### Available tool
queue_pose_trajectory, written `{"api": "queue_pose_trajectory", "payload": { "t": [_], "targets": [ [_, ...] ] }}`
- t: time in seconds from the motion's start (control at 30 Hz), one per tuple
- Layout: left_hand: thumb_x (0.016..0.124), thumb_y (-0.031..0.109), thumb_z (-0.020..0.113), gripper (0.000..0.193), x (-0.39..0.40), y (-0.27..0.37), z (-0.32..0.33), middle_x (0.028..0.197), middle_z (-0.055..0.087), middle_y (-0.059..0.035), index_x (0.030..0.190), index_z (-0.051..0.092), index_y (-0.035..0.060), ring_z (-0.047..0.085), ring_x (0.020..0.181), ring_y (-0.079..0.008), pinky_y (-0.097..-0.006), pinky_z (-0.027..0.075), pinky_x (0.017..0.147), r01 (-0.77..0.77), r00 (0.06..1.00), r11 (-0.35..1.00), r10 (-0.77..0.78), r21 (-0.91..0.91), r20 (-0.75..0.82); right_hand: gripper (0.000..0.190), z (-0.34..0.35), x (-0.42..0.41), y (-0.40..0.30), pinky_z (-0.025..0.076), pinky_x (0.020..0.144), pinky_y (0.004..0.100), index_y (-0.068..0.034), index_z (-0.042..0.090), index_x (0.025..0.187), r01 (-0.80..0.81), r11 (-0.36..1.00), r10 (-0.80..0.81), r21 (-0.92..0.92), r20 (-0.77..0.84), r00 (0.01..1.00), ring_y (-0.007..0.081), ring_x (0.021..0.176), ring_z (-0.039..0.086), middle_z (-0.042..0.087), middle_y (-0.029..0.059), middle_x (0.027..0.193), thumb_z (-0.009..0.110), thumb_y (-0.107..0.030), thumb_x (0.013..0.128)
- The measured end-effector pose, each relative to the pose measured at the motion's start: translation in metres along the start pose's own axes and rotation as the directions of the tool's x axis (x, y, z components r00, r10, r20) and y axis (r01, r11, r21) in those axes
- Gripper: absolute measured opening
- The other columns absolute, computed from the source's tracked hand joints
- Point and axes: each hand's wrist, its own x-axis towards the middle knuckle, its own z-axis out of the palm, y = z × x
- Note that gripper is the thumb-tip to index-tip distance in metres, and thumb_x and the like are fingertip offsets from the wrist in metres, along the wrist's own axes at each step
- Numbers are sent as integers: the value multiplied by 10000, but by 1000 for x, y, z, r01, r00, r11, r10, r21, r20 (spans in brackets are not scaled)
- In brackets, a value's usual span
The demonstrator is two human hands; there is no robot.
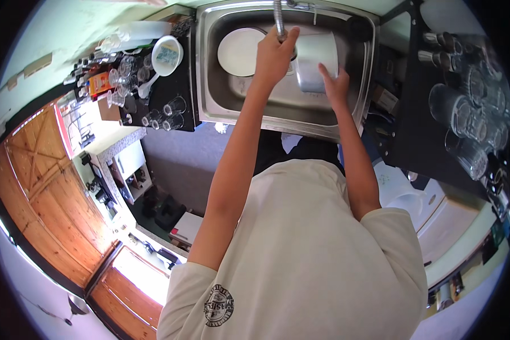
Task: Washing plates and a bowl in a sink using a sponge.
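Note:
My left hand (274, 57) is closed around the lower end of a flexible metal faucet hose (279, 17) above the sink. Most of what it grips, perhaps a spray head, is hidden by the fingers. My right hand (335, 85) holds a silvery metal pot (316, 68) by its right side, thumb on the near wall. The pot's inside cannot be seen. Both hands are over a stainless steel sink (255, 111). A round, pale plate or shallow pan (240, 53) lies in the basin's left part, left of my left hand.
Left of the sink, a black counter (153, 102) bears drinking glasses (174, 106), a white long-handled dipper (166, 55) with a sponge in it, and an orange bottle (99, 83). More glassware (467, 114) crowds a black rack on the right. A dark round object (359, 29) sits in the sink's far right corner.

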Motion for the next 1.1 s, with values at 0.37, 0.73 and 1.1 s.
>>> {"api": "queue_pose_trajectory", "payload": {
  "t": [0.37,0.73,1.1],
  "targets": [
    [911,256,756,268,-24,-31,21,751,608,14,976,623,33,510,687,-58,-260,424,611,-33,987,942,-22,-333,-162,269,31,-15,24,559,690,486,-113,674,1157,620,447,-379,-645,491,784,345,814,704,708,132,871,629,-262,937],
    [857,288,790,334,-36,-22,-10,683,512,-9,967,638,12,450,641,-93,-288,394,584,48,979,976,-88,-214,-184,360,25,-11,48,503,867,475,-128,586,1230,554,338,-248,-761,496,832,322,1018,650,672,108,1034,669,-200,888],
    [823,222,825,381,-17,-56,-45,832,626,-64,1099,650,27,548,715,-153,-323,473,671,-143,969,964,91,-225,-229,322,82,-37,-21,483,925,398,-105,591,1277,-406,910,392,-87,499,773,214,1161,595,639,78,1190,592,-286,1010]
  ]
}}
